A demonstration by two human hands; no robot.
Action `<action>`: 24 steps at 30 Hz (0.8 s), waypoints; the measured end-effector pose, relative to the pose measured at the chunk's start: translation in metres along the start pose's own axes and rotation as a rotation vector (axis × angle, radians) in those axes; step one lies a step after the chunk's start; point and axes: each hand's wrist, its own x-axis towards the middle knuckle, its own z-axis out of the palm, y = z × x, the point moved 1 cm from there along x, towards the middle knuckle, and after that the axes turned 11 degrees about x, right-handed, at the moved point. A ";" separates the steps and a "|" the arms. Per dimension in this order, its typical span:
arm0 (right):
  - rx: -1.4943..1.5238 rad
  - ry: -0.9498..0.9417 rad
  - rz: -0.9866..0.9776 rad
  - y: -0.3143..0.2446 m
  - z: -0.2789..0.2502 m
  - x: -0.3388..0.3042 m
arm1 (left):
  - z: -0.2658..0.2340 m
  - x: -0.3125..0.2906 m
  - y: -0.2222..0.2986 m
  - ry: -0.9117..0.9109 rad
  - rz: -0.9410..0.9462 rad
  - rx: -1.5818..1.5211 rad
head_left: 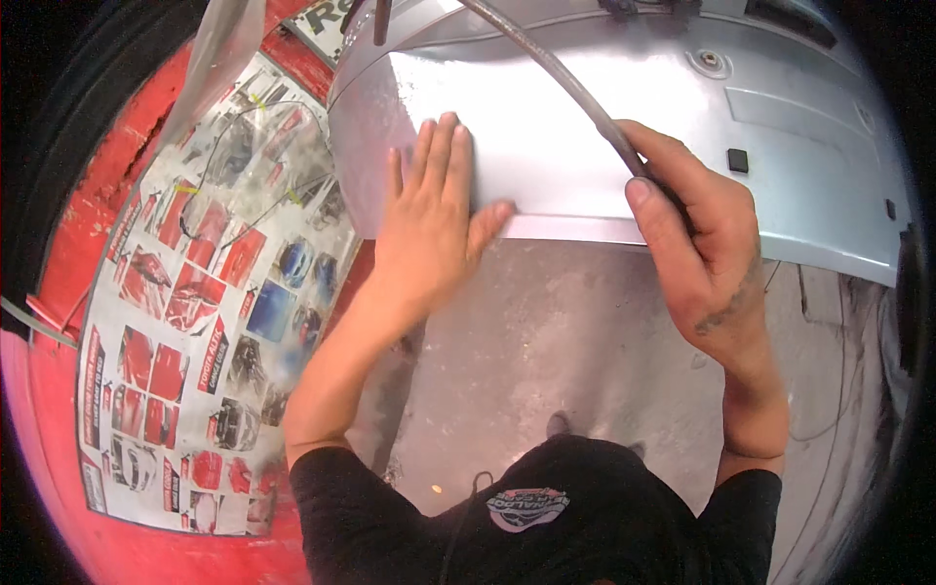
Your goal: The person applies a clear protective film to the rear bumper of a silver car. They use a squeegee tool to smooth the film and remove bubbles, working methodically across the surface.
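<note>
A silver car body panel (pixel 575 97) spans the upper part of the head view, with a bright glare across its middle. My left hand (pixel 429 210) lies flat on the panel near its left end, fingers stretched out, holding nothing. In my right hand (pixel 707 234) is a curved grey-brown tube (pixel 551 68), gripped over the panel's near edge. The tube runs from the grip up and left beyond the top of the view. Whether it is a stiff rod or a hose, I cannot tell, and its lower end is hidden in my palm.
A printed sheet of car pictures (pixel 210 336) covers a red surface (pixel 39 409) at the left, with a thin black cable (pixel 200 185) looped on it. On the panel's right are a small black pad (pixel 738 161) and a round fitting (pixel 710 63). Below lies grey floor (pixel 526 331).
</note>
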 end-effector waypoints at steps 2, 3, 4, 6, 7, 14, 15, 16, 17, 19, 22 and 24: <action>-0.018 -0.033 -0.026 0.000 0.002 0.000 | 0.008 0.015 -0.013 0.035 -0.041 0.014; -0.028 -0.045 -0.029 -0.002 0.002 -0.001 | 0.010 0.022 -0.017 0.035 -0.061 0.029; -0.050 -0.050 -0.029 -0.003 0.000 -0.001 | 0.016 0.035 -0.020 0.045 -0.073 0.036; -0.052 -0.058 -0.006 -0.002 -0.001 -0.005 | 0.021 0.051 -0.025 0.037 -0.112 0.063; -0.055 -0.059 0.006 -0.001 -0.001 -0.008 | 0.025 0.058 -0.026 0.032 -0.127 0.070; -0.039 -0.062 0.123 0.020 0.003 -0.032 | 0.060 0.056 -0.009 0.058 -0.186 0.071; -0.031 -0.058 0.137 0.024 0.003 -0.035 | 0.064 0.051 -0.003 0.063 -0.179 0.060; -0.024 -0.058 0.142 0.029 0.003 -0.037 | 0.067 0.042 0.005 0.061 -0.173 0.047; -0.016 -0.058 0.147 0.034 0.003 -0.039 | 0.069 0.034 0.012 0.058 -0.166 0.034; -0.010 -0.055 0.144 0.044 0.003 -0.043 | 0.070 0.022 0.023 0.050 -0.160 -0.015; -0.007 -0.054 0.140 0.057 0.003 -0.051 | 0.072 0.001 0.045 0.021 -0.153 -0.090; 0.003 -0.063 0.166 0.063 0.001 -0.056 | 0.073 -0.009 0.056 -0.009 -0.147 -0.114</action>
